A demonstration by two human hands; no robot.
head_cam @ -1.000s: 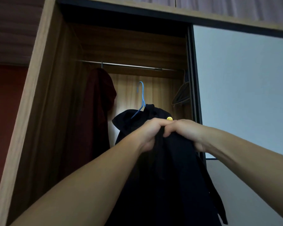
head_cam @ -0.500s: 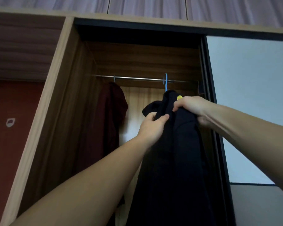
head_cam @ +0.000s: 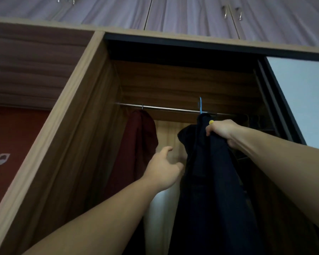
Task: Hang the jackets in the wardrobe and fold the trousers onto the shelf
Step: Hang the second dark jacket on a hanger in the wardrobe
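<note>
- The dark navy fabric jacket (head_cam: 210, 181) hangs from its blue wire hanger (head_cam: 200, 105), hooked on the steel wardrobe rail (head_cam: 164, 108).
- My right hand (head_cam: 222, 130) pinches its collar; my left hand (head_cam: 164, 167) is spread beside it.
- Letting go carelessly could slide the jacket off the hanger.

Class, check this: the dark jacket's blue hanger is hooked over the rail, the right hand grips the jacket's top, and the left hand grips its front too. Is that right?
Not quite. In the head view the left hand is open beside the jacket, gripping nothing. The rest stands: the blue hanger is hooked over the rail, and the right hand grips the jacket's top.
</note>
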